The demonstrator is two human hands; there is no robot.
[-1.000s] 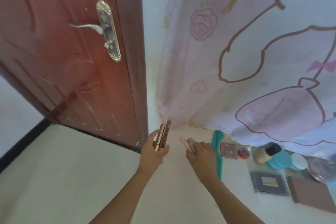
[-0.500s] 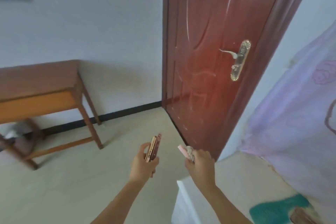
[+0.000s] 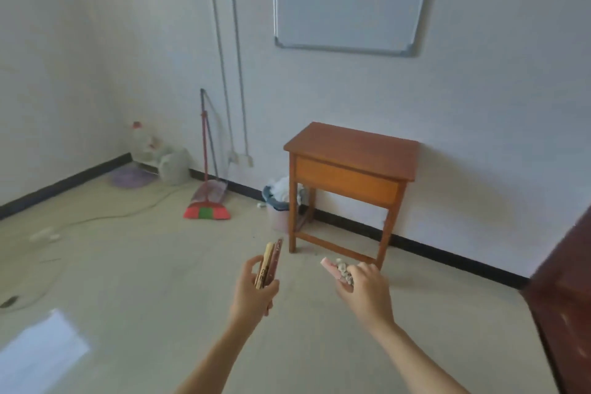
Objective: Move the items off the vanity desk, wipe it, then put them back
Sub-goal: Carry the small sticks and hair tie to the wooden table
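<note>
View has swung off the vanity desk, now out of frame, to the wooden table [image 3: 351,144]; in front of it left hand [image 3: 256,288] grips thin compacts [image 3: 270,261], right hand [image 3: 367,288] clutches small pink item [image 3: 331,267], so probably carrying them there.

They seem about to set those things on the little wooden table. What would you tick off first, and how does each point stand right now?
1. The left grip holds the cases: ok, thumb and fingers pinch them on edge.
2. The right grip holds the pink item: ok. What else it holds: cannot tell.
3. Table top free: ok, nothing shows on it.
4. Floor up to the table free: ok. The broom and cable lie off to the left.
5. Bin out of the way: ok, it stands by the table's legs, below the top.
6. Table top clean: cannot tell.
</note>
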